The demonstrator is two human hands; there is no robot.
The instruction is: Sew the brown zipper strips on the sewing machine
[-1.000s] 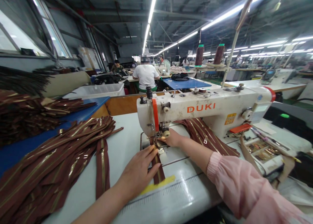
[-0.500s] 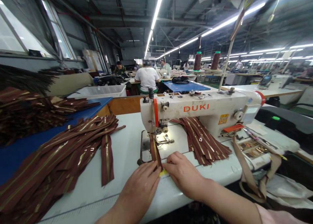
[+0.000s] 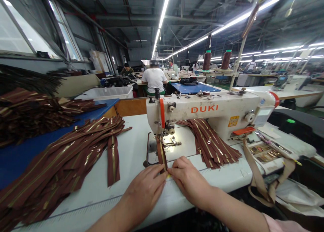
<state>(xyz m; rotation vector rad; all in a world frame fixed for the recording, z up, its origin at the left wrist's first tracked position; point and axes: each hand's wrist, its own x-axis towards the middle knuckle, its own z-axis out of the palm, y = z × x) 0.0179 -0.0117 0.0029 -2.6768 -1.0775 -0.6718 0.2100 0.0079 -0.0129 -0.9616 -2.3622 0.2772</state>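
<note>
Pinches the brown zipper strip [image 3: 162,155] by its near end in the closed grip of left hand [image 3: 143,188] and right hand [image 3: 191,183], seemingly to hold it straight from under the sewing machine [image 3: 177,113], with other zippers [image 3: 72,151] flanking it on the desk [image 3: 133,137], likely for easy reach.

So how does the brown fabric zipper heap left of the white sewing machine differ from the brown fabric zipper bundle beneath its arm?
The zipper heap is larger and crisscrossed; the zipper bundle is smaller, neatly fanned. The heap lies uncovered; the machine partly hides the bundle. Both have brown tape and shiny teeth.
</note>
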